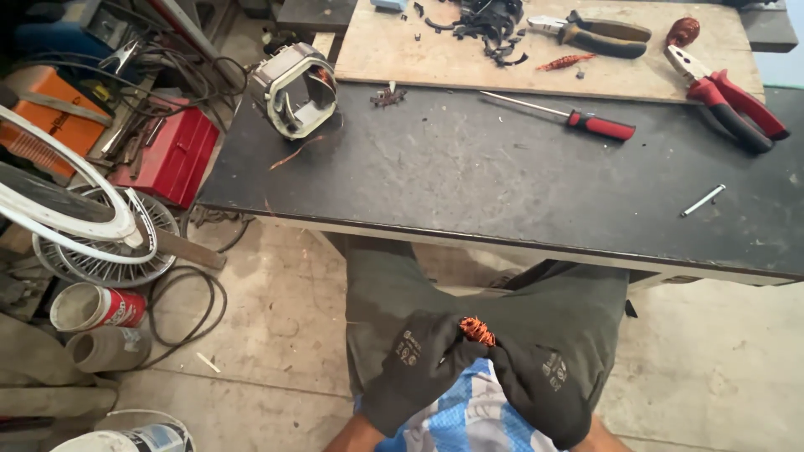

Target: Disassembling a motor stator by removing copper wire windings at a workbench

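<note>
Both gloved hands, left hand (416, 368) and right hand (536, 377), pinch closed on the copper wire bundle (477, 331) near the lap; keep grip firm, pull evenly

On the dark table (469, 180) we see a motor stator (295, 89) at its left far corner, a red-handled screwdriver (578, 120) near the middle and a small metal rod (703, 200) toward the right edge. On the wooden board (469, 63) behind lie black-handled pliers (590, 33) and red-handled pliers (727, 96). A red toolbox (172, 155) and fan guards (92, 226) sit on the floor left of the table.
</note>
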